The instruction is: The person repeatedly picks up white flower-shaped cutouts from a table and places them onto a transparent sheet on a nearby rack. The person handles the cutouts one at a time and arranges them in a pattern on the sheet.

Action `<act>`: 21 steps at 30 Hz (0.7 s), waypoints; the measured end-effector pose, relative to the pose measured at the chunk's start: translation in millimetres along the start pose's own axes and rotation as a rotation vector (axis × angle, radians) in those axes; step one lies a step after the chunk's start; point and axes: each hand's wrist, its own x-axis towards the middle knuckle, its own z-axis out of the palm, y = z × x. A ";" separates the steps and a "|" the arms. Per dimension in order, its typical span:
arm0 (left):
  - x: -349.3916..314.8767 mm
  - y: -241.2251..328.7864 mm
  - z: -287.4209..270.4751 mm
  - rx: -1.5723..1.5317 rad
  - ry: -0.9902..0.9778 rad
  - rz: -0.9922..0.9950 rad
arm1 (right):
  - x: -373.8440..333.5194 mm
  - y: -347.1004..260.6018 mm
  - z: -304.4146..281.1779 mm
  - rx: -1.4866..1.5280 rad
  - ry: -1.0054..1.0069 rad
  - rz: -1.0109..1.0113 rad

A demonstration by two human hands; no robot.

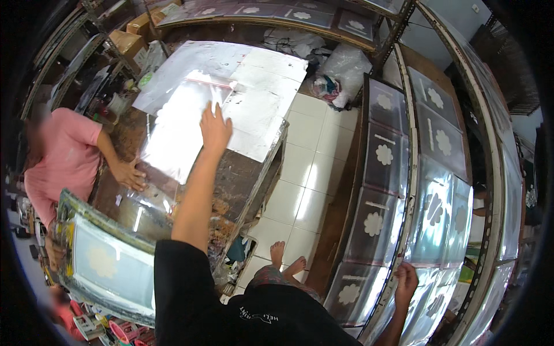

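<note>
My left hand (216,130) reaches over the work table with its fingers stretched out. It is over a clear plastic bag (193,112) that glares with light and has a reddish strip along its far edge. White sheets (271,69) lie under and around the bag. Off to the right, my right hand (407,282) is at the metal rail of a drying rack, fingers curled together. Whatever they may grip is too small to make out. Beside it, clear bags (424,245) with pale flower prints lie on the rack.
Across the table, a person in a pink shirt (69,150) rests one hand (130,175) on it and has the other at a screen-printing frame (107,259). More printed bags (375,222) cover the right-hand shelves. Cardboard boxes (127,46) and bundled plastic (346,66) stand at the back.
</note>
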 end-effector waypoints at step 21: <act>-144.8 195.1 -101.0 -0.577 -0.218 0.622 | 98.1 -190.2 227.9 1.139 -0.720 0.263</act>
